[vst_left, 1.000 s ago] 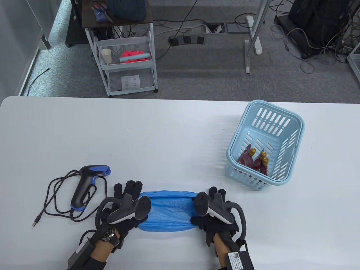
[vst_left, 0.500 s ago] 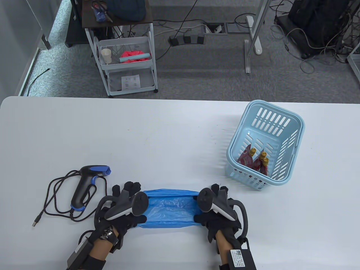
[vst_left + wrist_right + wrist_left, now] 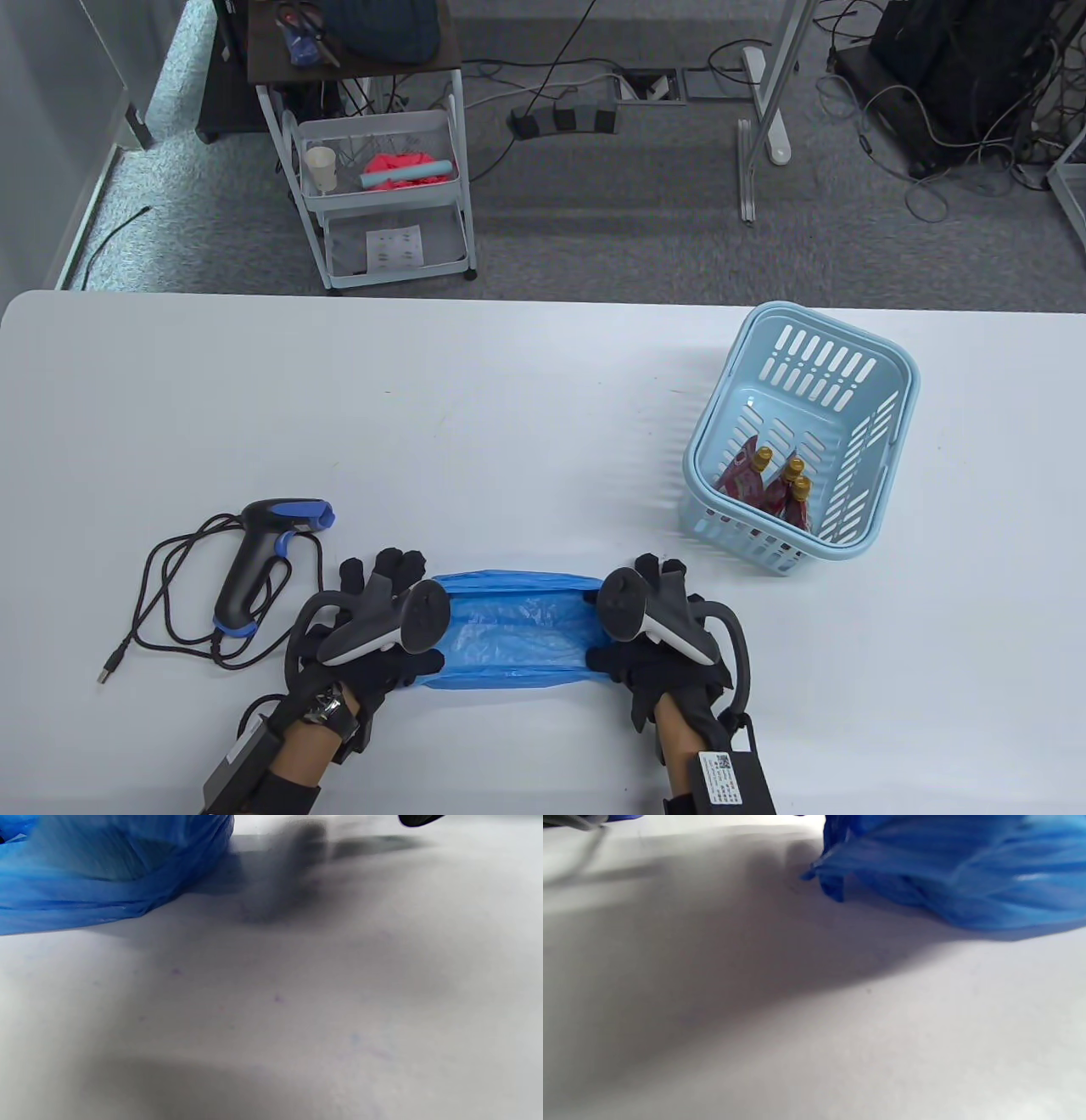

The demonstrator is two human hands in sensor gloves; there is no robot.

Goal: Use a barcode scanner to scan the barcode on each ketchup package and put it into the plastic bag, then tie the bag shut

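A crumpled blue plastic bag (image 3: 517, 632) lies flat near the table's front edge. My left hand (image 3: 403, 620) holds its left end and my right hand (image 3: 628, 615) holds its right end, fingers over the far edge and thumbs at the near edge. The bag is stretched between them. Trackers hide most of both grips. The wrist views show only blurred blue bag (image 3: 967, 870) (image 3: 106, 870) on the white table. The black and blue barcode scanner (image 3: 254, 564) lies left of my left hand. Red ketchup packages (image 3: 768, 488) with gold caps stand in the light blue basket (image 3: 887, 475).
The scanner's dark cable (image 3: 161, 611) loops on the table at the front left. The basket stands at the right side of the white table (image 3: 475, 407). Beyond the far edge are a white trolley (image 3: 382, 195) and floor cables.
Both hands have drawn slightly nearer to me and a little apart, pulling the bag tauter; its middle now shows paler, smoother plastic. Scanner and basket have not moved.
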